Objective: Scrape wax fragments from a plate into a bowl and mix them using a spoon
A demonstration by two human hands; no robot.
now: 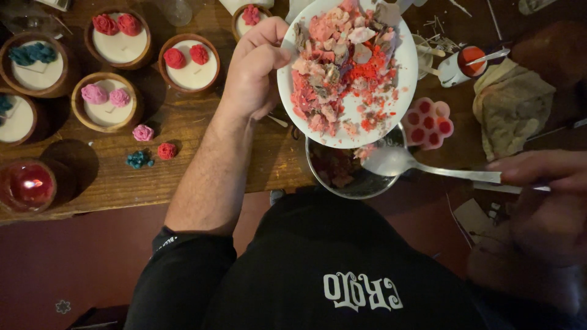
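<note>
My left hand (255, 67) grips the left rim of a white plate (406, 67) and holds it tilted over a metal pot (367, 181). On the plate lies a heap of red, pink and grey wax scraps (342, 67). My right hand (541, 174) holds a metal spoon (397, 162) by its handle. The spoon's bowl sits just below the plate's lower edge, above the pot. Some wax scraps lie inside the pot.
Several wooden bowl candles topped with wax roses (119, 36) stand at the left of the wooden table (202, 159). Loose small wax roses (143, 132) lie near them. A lit red candle (27, 185) glows at the left edge. A pink flower mould (428, 122) and a crumpled cloth (513, 107) lie to the right.
</note>
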